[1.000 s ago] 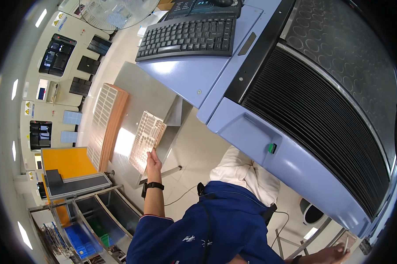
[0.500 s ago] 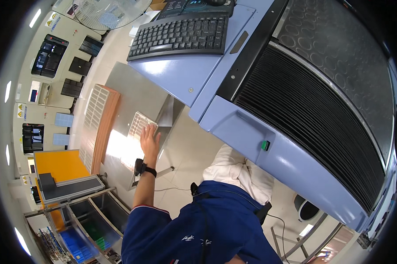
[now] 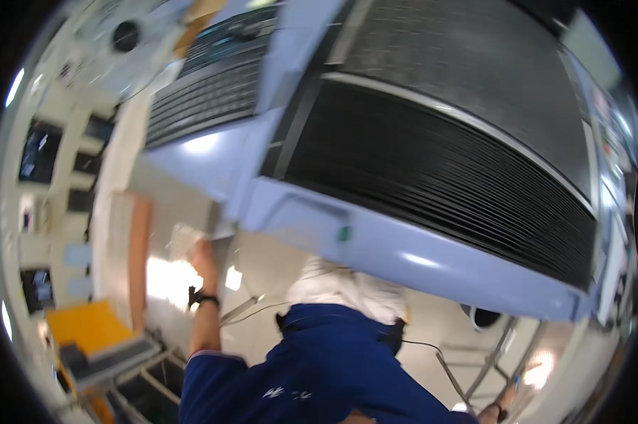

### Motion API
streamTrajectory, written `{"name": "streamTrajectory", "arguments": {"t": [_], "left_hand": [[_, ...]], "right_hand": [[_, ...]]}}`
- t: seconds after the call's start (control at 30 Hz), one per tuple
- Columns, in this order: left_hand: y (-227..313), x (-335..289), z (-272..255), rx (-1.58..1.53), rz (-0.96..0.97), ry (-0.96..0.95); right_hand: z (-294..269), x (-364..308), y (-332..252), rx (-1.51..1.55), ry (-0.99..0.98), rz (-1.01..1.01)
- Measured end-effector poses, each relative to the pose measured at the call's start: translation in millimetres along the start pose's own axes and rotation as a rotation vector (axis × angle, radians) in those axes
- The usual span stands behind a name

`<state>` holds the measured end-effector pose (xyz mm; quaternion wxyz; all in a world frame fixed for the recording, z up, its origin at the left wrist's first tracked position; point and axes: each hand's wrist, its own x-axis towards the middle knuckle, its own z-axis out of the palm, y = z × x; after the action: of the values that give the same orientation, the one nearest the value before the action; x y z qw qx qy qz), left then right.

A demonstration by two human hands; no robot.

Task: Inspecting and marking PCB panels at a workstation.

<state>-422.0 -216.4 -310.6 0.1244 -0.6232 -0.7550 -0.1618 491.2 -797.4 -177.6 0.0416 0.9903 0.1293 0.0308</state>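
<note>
The pale, flat, grid-patterned tray (image 3: 185,239) lies on the grey metal counter (image 3: 165,205), just below the corner of the large blue-grey machine (image 3: 404,247) with its black ribbed cover. The left hand (image 3: 204,258), a black watch on its wrist, is raised to the tray's near edge and seems to touch it; motion blur hides the fingers, so I cannot tell whether they are spread or closed on the tray. The right hand (image 3: 492,412) shows only at the lower rim of the view, beside some thin metal legs, and its fingers cannot be made out either. A wooden-framed rack (image 3: 132,258) lies just to the left of the tray, and an orange box (image 3: 86,325) sits lower left.

The risk, as I judge it, comes from the reach: the arm is stretched far out and the view is swinging, so the hand may catch the tray only by its edge, tilt it, or knock it against the machine corner or the rack beside it.
</note>
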Motion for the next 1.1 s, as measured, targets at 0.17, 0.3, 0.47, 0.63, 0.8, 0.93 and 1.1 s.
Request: {"name": "streamTrajectory", "arguments": {"t": [0.17,0.3,0.47,0.63,0.8,0.93,1.1], "left_hand": [[-31.2,-1.6,8.0,0.054,-0.028,-0.1],[49.4,10.2,-59.8,0.098,0.012,-0.235],[164.3,36.4,-138.9,0.124,0.221,-0.009],[146.0,84.0,-120.4,-0.109,0.138,0.16],[179.6,105.0,-129.7,-0.324,0.172,0.31],[218.2,115.0,-159.0,-0.464,0.259,0.403],[220.5,121.2,-162.7,-0.518,0.255,0.429]], "right_hand": [[23.9,-11.1,-28.0,0.22,-0.137,0.28],[38.4,-46.7,-35.8,-0.018,0.139,0.355],[38.5,-63.4,-19.9,-0.318,0.518,0.303],[13.2,-63.9,-17.6,-0.027,0.023,0.402],[38.3,-65.5,22.0,-0.082,0.149,0.298],[27.7,-58.1,15.2,-0.126,0.028,0.23],[13.6,-62.6,9.8,-0.145,-0.003,0.278]]}}
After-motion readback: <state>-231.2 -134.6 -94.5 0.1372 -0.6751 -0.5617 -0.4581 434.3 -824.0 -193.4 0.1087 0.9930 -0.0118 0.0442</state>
